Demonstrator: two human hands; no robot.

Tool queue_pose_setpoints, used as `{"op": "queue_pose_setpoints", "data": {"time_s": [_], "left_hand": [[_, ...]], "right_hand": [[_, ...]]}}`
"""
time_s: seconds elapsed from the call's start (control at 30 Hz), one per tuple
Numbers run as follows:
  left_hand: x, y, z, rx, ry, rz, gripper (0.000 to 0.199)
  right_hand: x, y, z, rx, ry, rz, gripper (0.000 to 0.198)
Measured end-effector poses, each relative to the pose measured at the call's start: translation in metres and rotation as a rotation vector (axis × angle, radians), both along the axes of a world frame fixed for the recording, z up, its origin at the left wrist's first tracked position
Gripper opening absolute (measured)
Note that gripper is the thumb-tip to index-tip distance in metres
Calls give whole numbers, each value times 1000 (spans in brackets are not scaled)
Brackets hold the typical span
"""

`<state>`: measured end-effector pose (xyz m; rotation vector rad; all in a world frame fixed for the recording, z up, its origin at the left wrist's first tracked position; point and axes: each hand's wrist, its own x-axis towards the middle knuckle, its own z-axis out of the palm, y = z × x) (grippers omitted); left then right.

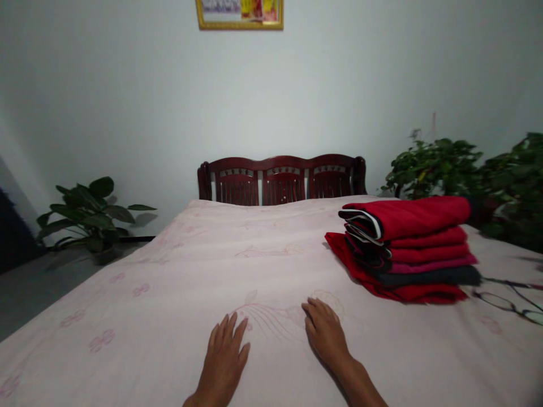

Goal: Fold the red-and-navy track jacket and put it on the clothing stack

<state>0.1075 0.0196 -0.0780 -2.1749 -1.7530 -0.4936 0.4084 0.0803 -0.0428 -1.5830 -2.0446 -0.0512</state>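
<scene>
**Both palms flat on the pink sheet, folded stack off to the right**

The wide, pale pink bedsheet with faint floral print covers the whole bed and fills most of the view, running back to a dark red wooden headboard with slatted panels. Both hands rest on this cloth near the front edge, side by side and slightly apart.

A pile of folded red, magenta and black garments sits on the sheet to the right and farther from the person than the hands. Its long axis runs left to right, folded edges facing the hands. It is well apart from both hands, and the right hand is clearly the nearer one.

The right hand lies palm down, fingers loosely extended and angled toward the left, gripping nothing. The left hand is also palm down, fingers spread and pointing toward the headboard, likewise released and only touching the cloth.

A pair of thin dark-framed spectacles lies on the sheet just beside the pile, at its right. Leafy green potted plants stand at the left and right of the bed, and a gold-framed picture hangs on the white wall.
</scene>
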Motion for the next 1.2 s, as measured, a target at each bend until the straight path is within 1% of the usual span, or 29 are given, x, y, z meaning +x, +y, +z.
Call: {"op": "queue_pose_setpoints", "data": {"time_s": [0.37,0.7,1.03,1.2], "left_hand": [[1,-1,3,-10,14,6,49],[3,-1,5,-68,-24,15,49],[2,0,1,20,0,-7,48],[13,-4,6,54,-35,66,46]], "right_hand": [[-1,-2,4,-14,3,-4,40],[0,-2,3,13,15,4,39],[1,-1,3,11,11,9,39],[0,-1,2,24,20,6,38]]}}
